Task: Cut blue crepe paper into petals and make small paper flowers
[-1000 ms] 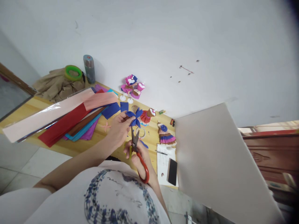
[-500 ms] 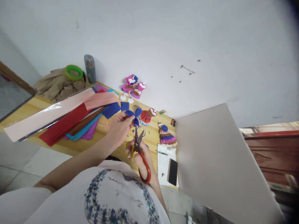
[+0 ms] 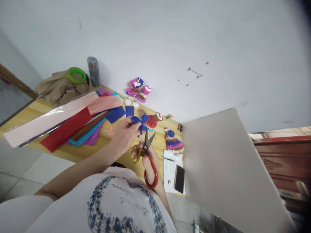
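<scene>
Pinched in my left hand (image 3: 124, 134) is a dark blue paper flower (image 3: 144, 119) with pointed petals spread apart. My right hand (image 3: 148, 161) grips a pair of scissors (image 3: 151, 165) with one red and one yellow handle loop. Their blades are parted and point up, just below the flower and apart from it. Behind the blades a pale ring, perhaps a tape roll (image 3: 146, 137), lies on the wooden table (image 3: 107, 155). Small blue scraps are scattered around it. A peach paper flower shape (image 3: 111, 131) rests left of my left hand.
Stacked coloured paper sheets (image 3: 70, 129) cover the table's left. Small paper dresses (image 3: 173, 140) stand toward the back and right. A phone (image 3: 179, 179) lies on a written sheet (image 3: 169, 168). A flask (image 3: 93, 72), green ring (image 3: 77, 75) and brown cloth (image 3: 57, 89) sit at the back left.
The scissors have moved slightly right and away from the flower, blades still parted. The flower has tilted and shifted a little to the right in my left hand.
</scene>
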`<state>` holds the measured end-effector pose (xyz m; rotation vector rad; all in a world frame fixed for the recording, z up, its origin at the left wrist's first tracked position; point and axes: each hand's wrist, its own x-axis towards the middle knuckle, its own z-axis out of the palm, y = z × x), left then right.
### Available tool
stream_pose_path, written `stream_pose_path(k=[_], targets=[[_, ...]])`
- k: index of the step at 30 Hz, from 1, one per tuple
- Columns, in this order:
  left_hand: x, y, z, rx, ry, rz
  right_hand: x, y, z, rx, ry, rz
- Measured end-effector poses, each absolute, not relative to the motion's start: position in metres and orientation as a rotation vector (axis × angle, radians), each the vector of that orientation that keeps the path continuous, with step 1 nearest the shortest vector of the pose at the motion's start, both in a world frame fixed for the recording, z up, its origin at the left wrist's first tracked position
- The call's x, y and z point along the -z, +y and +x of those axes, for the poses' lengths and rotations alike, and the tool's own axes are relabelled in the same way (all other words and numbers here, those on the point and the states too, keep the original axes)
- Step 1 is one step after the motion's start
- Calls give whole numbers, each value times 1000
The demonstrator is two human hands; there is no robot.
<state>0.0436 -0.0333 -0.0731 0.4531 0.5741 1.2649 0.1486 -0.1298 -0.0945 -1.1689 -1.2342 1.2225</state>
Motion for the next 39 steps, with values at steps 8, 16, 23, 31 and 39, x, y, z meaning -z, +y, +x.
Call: stream_pose_path(k=[8, 16, 23, 31, 39], targets=[[76, -30, 43, -1299, 659, 478, 86, -133, 147, -1182, -1346, -1190], [72, -29, 41, -1284, 693, 496, 93, -134, 152, -1210, -1436, -1141], [72, -29, 40, -1262, 658, 480, 90, -131, 150, -1206, -1430, -1190], [73, -31, 42, -1275, 679, 474, 88, -129, 147, -1171, -1404, -1179], [71, -30, 41, -1257, 707, 469, 87, -128, 147, -1198, -1406, -1174]])
